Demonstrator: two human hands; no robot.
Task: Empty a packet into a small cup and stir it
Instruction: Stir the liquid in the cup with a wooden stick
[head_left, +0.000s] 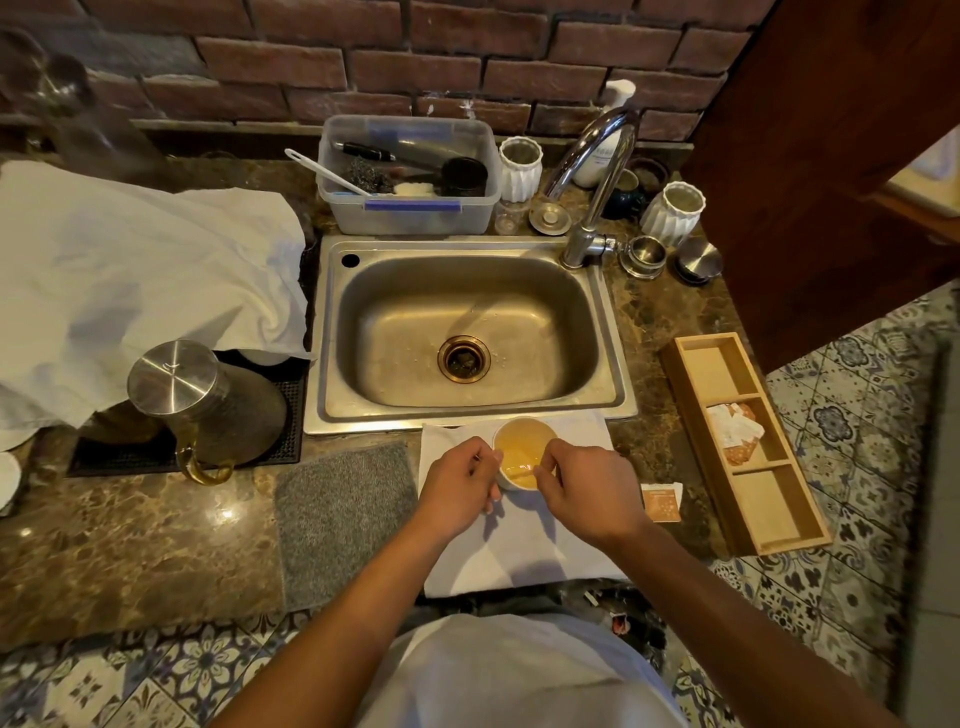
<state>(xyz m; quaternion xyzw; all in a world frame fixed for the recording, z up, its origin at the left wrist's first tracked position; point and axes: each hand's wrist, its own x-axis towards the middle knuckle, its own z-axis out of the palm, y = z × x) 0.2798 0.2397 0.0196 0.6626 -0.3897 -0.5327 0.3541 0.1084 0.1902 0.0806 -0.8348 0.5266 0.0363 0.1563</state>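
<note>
Packet (661, 502) already emptied and lying on the surface (156, 530), small cup (522, 453) of yellow liquid steadied by curled left hand (457, 483), right hand (589, 488) pinching, apparently, a stirrer: stirring left.

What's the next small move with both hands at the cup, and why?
Probably keep stirring: the left hand steadies the small cup, which already holds yellowish liquid, and the right hand pinches something thin over it, too small to identify. An opened packet lies on the counter beside the white cloth, so emptying looks done.
</note>
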